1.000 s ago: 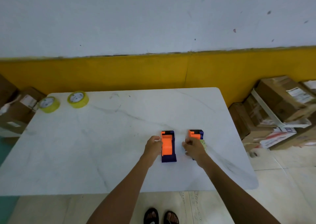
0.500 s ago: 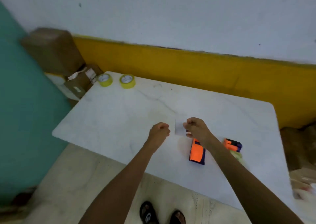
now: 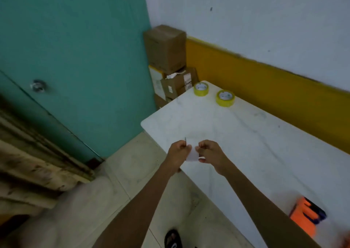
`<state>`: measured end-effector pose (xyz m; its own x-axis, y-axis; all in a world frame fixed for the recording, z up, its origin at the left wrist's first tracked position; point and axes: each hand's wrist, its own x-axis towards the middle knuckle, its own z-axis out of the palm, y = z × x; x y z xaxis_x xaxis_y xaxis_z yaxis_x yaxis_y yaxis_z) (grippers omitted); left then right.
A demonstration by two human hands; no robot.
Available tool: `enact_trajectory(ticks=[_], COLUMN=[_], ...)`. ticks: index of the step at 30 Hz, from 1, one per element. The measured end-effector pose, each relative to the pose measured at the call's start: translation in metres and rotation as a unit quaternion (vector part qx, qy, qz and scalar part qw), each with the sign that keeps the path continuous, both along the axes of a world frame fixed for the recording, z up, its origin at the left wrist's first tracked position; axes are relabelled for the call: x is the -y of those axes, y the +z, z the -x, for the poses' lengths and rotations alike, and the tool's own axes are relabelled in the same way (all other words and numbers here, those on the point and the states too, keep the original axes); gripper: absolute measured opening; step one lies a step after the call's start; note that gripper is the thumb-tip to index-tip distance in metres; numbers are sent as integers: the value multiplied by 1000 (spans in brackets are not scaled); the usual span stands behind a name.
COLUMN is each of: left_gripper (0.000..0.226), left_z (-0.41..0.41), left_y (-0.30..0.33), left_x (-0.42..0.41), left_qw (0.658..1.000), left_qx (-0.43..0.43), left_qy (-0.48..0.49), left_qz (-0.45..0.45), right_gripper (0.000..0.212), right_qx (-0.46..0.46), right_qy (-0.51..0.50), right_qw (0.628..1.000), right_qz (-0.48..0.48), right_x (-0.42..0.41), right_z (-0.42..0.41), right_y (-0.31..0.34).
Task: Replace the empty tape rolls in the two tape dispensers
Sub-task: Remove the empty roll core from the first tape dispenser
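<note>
My left hand (image 3: 178,153) and my right hand (image 3: 213,155) are close together over the left front edge of the white marble table (image 3: 250,145). Both pinch a small pale white piece (image 3: 192,154), which looks like an empty tape core; blur hides its exact shape. Two full yellow tape rolls (image 3: 201,89) (image 3: 225,98) lie flat at the table's far left corner. One orange and blue tape dispenser (image 3: 305,216) lies at the lower right behind my right forearm. The other dispenser is out of view.
Stacked cardboard boxes (image 3: 166,50) stand in the corner beyond the table's far left end. A teal door (image 3: 62,54) with a knob (image 3: 37,85) is to the left. Below the table edge lies tiled floor (image 3: 121,172), with my sandalled foot (image 3: 172,238) on it.
My view has swung left, so the dispensers slid to the lower right. Both hands left the dispensers and came together on the small white piece near the table's left front edge.
</note>
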<state>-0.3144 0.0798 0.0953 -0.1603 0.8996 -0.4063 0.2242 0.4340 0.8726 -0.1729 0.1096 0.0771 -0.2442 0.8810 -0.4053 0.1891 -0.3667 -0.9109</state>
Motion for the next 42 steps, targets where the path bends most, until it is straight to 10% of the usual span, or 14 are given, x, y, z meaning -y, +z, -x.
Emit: enact_trajectory(ticks=[25, 42], left_gripper=[16, 14], left_z=[179, 102], left_y=[-17, -46], left_x=[-150, -355], left_qw=[998, 987], left_qx=[-4, -40], left_qy=[63, -142], left_qz=[31, 64], right_gripper=[7, 15], right_qx=[29, -34], right_qy=[103, -133], right_qw=[994, 987], right_qz=[16, 78], right_x=[-172, -305], right_z=[183, 98], right_y=[-14, -43])
